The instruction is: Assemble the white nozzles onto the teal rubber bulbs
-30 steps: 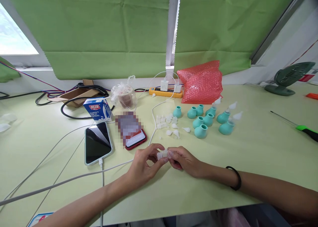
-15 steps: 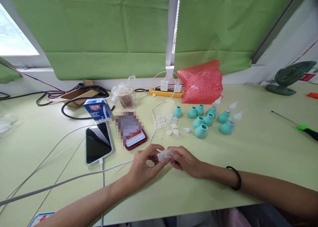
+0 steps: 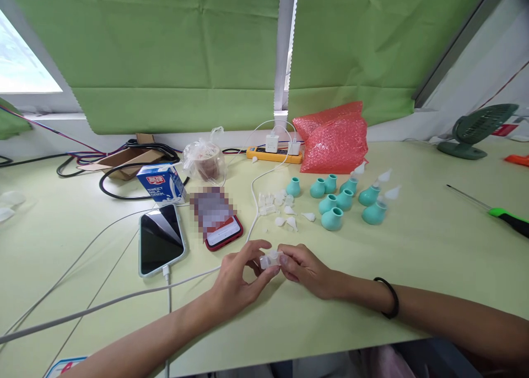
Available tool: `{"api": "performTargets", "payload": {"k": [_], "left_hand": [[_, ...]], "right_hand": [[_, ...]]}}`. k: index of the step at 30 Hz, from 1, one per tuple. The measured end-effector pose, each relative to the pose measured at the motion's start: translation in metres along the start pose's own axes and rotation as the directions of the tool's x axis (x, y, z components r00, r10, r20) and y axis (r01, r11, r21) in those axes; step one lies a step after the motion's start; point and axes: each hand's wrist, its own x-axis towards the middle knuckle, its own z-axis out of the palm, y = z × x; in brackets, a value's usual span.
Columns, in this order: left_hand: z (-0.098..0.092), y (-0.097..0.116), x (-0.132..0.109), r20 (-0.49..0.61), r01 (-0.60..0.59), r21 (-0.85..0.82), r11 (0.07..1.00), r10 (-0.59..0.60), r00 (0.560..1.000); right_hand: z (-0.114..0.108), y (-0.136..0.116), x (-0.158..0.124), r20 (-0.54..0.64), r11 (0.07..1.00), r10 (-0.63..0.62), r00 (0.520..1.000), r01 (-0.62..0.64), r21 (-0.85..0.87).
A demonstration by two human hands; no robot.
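Beside the left hand (image 3: 237, 281) lies a cable (image 3: 194, 277).

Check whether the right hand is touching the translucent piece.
Touching. The head view shows the right hand pinching one end of the translucent piece, with no gap between them.

The right hand (image 3: 309, 271) covers one end of the small translucent piece (image 3: 269, 260), and the thumb of the left hand (image 3: 239, 282) overlaps its lower edge, so its full shape cannot be told. Pixelation blurs most of the red-cased phone (image 3: 225, 236). Loose clear parts (image 3: 268, 201) on the worktop (image 3: 413, 246) are too small to count. A crinkled clear bag (image 3: 192, 156) clouds the brown, rounded item (image 3: 210, 170) inside. The right edge cuts off a screwdriver (image 3: 506, 217) and an orange object (image 3: 516, 160); the bottom edge cuts off a blue-bordered card (image 3: 66, 366)
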Motion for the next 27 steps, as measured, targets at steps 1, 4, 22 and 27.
{"api": "performTargets", "payload": {"k": [1, 4, 22, 27], "left_hand": [[0.0, 0.0, 0.0, 0.001, -0.004, 0.002, 1.0, 0.004, 1.0], [-0.002, -0.001, 0.0, 0.008, -0.03, 0.014, 0.999, 0.029, 1.0], [-0.011, 0.01, 0.013, 0.395, 0.534, -0.575, 0.619, -0.361, 0.845], [-0.01, 0.007, 0.016, 0.347, 0.527, -0.628, 0.572, -0.4, 0.848]], "right_hand": [[0.0, 0.0, 0.0, -0.004, 1.0, -0.003, 1.0, 0.003, -0.017], [0.0, 0.0, 0.0, -0.009, 0.999, 0.001, 1.0, -0.001, -0.047], [-0.002, 0.007, 0.0, 0.096, 0.673, -0.339, 0.936, 0.313, -0.67], [-0.014, -0.002, 0.003, 0.097, 0.575, -0.404, 0.909, 0.335, -0.746]]}}
